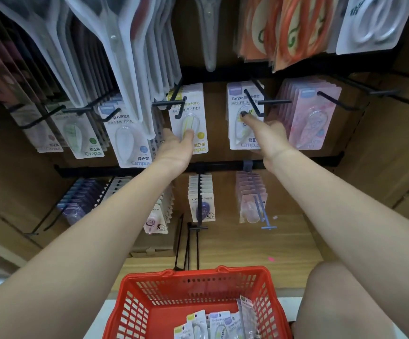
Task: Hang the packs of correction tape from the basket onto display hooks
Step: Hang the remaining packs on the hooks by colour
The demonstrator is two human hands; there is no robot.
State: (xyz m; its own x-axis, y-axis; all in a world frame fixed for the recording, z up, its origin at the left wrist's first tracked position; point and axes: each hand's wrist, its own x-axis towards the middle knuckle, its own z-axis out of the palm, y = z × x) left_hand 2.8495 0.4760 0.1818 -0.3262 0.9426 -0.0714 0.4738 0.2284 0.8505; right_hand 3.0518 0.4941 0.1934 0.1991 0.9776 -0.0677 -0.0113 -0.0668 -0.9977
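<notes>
On the middle row of black display hooks hangs a yellow-topped correction tape pack (189, 111). My left hand (175, 149) holds its lower edge, thumb on the front and fingers hidden behind it. My right hand (268, 138) pinches a purple-topped pack (237, 104) that hangs on the neighbouring hook (253, 104), with one dark-nailed digit pressed on its front. The red basket (149, 289) stands below between my arms, and several more packs (213, 324) lie in its near end.
Pink packs (313, 118) hang right of my right hand, white Campus packs (127, 138) to the left. A bare hook (384, 92) juts out at far right. Scissor packs (125, 45) hang above, more tape packs (202, 199) below. My knee (333, 302) is beside the basket.
</notes>
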